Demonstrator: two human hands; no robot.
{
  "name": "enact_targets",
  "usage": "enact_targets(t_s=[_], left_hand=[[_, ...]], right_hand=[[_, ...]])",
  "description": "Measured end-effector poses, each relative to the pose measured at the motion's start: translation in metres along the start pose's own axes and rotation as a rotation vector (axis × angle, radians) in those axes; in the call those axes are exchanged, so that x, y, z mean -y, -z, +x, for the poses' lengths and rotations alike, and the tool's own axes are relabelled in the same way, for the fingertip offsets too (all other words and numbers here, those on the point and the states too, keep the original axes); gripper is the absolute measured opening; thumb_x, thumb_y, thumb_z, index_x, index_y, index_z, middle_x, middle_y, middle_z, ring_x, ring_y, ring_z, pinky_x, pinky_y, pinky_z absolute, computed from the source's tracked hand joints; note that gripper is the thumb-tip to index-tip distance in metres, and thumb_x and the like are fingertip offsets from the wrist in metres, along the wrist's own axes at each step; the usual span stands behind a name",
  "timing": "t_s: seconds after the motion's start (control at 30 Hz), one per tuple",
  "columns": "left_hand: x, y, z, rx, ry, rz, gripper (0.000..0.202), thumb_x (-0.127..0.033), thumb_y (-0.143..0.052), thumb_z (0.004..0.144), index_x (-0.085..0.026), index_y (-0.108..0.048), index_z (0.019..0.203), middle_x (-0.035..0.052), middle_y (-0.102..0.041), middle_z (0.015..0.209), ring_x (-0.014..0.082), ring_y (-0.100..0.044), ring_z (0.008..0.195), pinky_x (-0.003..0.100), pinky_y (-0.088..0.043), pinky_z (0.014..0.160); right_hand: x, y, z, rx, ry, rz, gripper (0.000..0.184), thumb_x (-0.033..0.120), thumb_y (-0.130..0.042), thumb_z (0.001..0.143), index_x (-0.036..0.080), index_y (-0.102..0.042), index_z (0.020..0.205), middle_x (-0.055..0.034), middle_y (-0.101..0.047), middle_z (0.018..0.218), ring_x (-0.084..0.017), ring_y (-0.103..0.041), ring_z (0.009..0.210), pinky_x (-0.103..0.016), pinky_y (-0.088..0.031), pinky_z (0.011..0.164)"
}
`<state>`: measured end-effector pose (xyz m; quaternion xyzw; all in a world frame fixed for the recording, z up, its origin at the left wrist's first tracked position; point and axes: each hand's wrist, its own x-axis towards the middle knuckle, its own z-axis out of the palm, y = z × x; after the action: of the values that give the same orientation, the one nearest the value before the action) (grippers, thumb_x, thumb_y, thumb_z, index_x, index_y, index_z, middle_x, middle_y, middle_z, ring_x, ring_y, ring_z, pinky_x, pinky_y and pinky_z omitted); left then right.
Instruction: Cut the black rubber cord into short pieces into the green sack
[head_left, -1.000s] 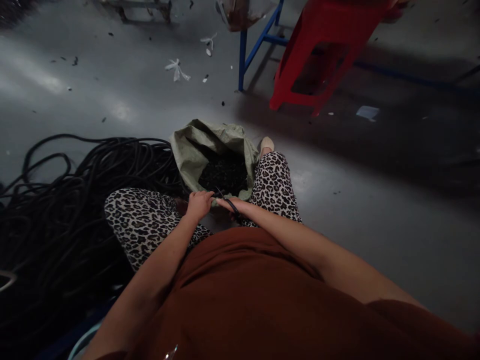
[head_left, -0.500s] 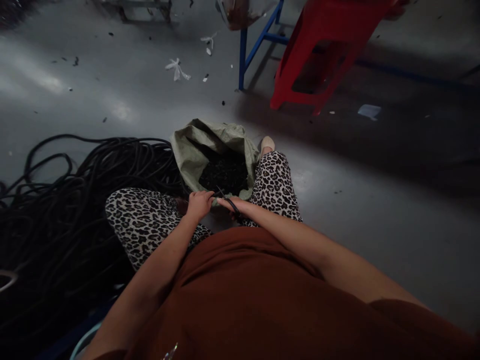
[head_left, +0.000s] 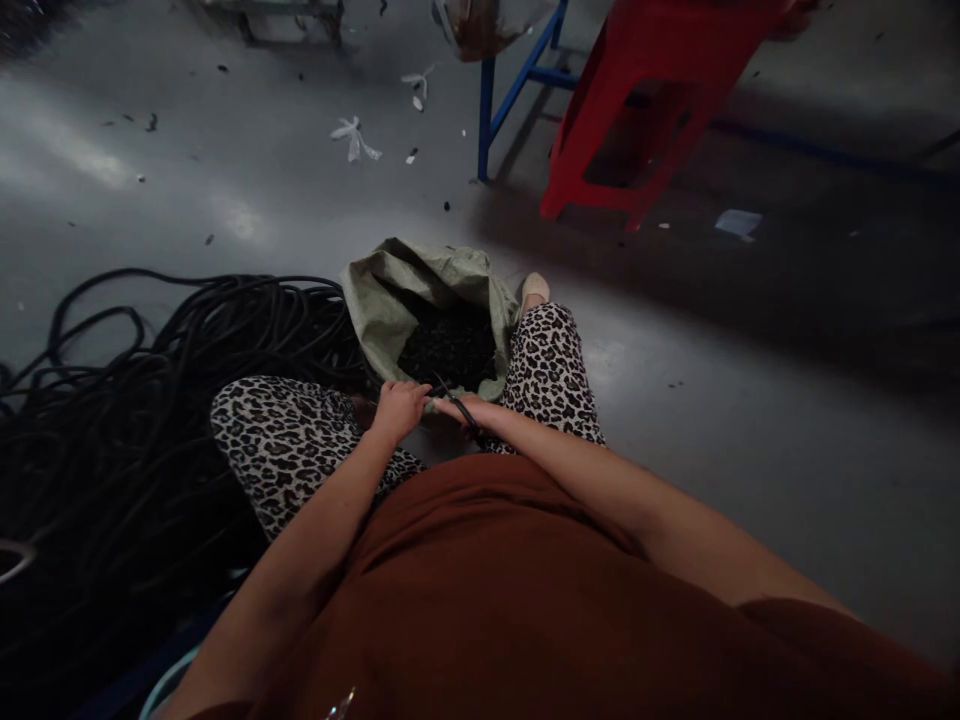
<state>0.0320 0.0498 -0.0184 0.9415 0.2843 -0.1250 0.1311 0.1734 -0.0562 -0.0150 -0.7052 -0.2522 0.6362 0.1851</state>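
Observation:
My right hand (head_left: 460, 407) is closed around a pair of scissors (head_left: 463, 412), whose dark handle lies across the hand and whose thin blades point up and left. Close beside it, my left hand (head_left: 402, 407) pinches a black tube (head_left: 436, 391); its short end pokes out of the fingertips by the blades. Both hands are at the near rim of an open pale green sack (head_left: 373, 312). Inside the sack lie many small black pieces (head_left: 450, 345). Whether the blades touch the tube is too small to tell.
Long black tubing (head_left: 172, 350) lies heaped on the floor to my left. My patterned trouser legs flank the sack. A red plastic stool (head_left: 570, 185) and a blue metal frame (head_left: 486, 120) stand ahead to the right. White scraps (head_left: 352, 138) litter the floor.
The scissor blades look slightly more apart than before. Otherwise both hands stay in place at the sack's rim.

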Motion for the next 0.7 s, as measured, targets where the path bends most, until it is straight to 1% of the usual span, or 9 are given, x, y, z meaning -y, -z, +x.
enact_targets(t_s=[0.1, 0.17, 0.27, 0.37, 0.47, 0.6, 0.7], left_hand=[[0.001, 0.0, 0.001, -0.008, -0.014, -0.018, 0.032, -0.027, -0.046, 0.089, -0.023, -0.063, 0.116, 0.0101, -0.068, 0.105, 0.0261, -0.058, 0.104, 0.042, -0.032, 0.094], [0.001, 0.0, 0.002, -0.016, 0.001, -0.03, 0.032, -0.028, -0.046, 0.09, -0.024, -0.062, 0.117, 0.0098, -0.068, 0.105, 0.0259, -0.057, 0.104, 0.042, -0.032, 0.095], [0.001, -0.002, 0.004, -0.029, 0.022, -0.03, 0.033, -0.03, -0.045, 0.09, -0.024, -0.061, 0.119, 0.0093, -0.068, 0.106, 0.0257, -0.057, 0.104, 0.041, -0.032, 0.094], [0.001, -0.003, 0.005, -0.027, 0.036, -0.027, 0.033, -0.031, -0.044, 0.091, -0.024, -0.06, 0.119, 0.0089, -0.068, 0.107, 0.0254, -0.057, 0.104, 0.04, -0.033, 0.094], [0.003, -0.002, 0.004, -0.04, 0.039, -0.042, 0.033, -0.033, -0.044, 0.091, -0.024, -0.06, 0.119, 0.0091, -0.068, 0.106, 0.0256, -0.056, 0.105, 0.04, -0.032, 0.095], [0.009, 0.001, 0.003, -0.074, 0.046, -0.047, 0.033, -0.032, -0.044, 0.09, -0.022, -0.06, 0.118, 0.0093, -0.066, 0.112, 0.0254, -0.054, 0.109, 0.041, -0.029, 0.1], [0.014, 0.001, 0.003, -0.056, 0.057, -0.039, 0.031, -0.029, -0.045, 0.09, -0.024, -0.061, 0.116, 0.0077, -0.066, 0.114, 0.0241, -0.054, 0.111, 0.041, -0.027, 0.102]], right_hand=[[0.002, 0.001, 0.0, -0.012, -0.017, -0.018, 0.072, 0.071, -0.046, 0.083, 0.006, -0.064, 0.11, -0.0121, -0.066, 0.08, -0.022, -0.064, 0.066, -0.026, -0.052, 0.052], [0.006, 0.001, 0.0, -0.032, -0.027, -0.096, 0.067, 0.068, -0.044, 0.086, 0.009, -0.066, 0.109, -0.0114, -0.067, 0.076, -0.022, -0.066, 0.063, -0.024, -0.051, 0.051], [0.008, 0.002, 0.0, -0.079, -0.006, -0.181, 0.059, 0.063, -0.043, 0.089, 0.012, -0.069, 0.104, -0.0097, -0.068, 0.071, -0.021, -0.066, 0.058, -0.023, -0.049, 0.05], [0.006, 0.002, 0.001, -0.117, 0.027, -0.163, 0.056, 0.062, -0.043, 0.09, 0.013, -0.07, 0.101, -0.008, -0.068, 0.071, -0.019, -0.064, 0.052, -0.022, -0.048, 0.046], [0.003, 0.004, 0.002, -0.126, 0.054, -0.138, 0.057, 0.063, -0.046, 0.088, 0.013, -0.07, 0.095, -0.0078, -0.068, 0.072, -0.017, -0.062, 0.048, -0.022, -0.046, 0.043], [0.003, 0.008, 0.004, -0.123, 0.018, -0.125, 0.057, 0.063, -0.047, 0.087, 0.011, -0.07, 0.095, -0.0087, -0.068, 0.072, -0.016, -0.06, 0.044, -0.021, -0.044, 0.042], [0.004, 0.01, 0.005, -0.13, -0.016, -0.137, 0.056, 0.061, -0.049, 0.086, 0.011, -0.07, 0.096, -0.0091, -0.069, 0.073, -0.016, -0.06, 0.044, -0.021, -0.044, 0.042]])
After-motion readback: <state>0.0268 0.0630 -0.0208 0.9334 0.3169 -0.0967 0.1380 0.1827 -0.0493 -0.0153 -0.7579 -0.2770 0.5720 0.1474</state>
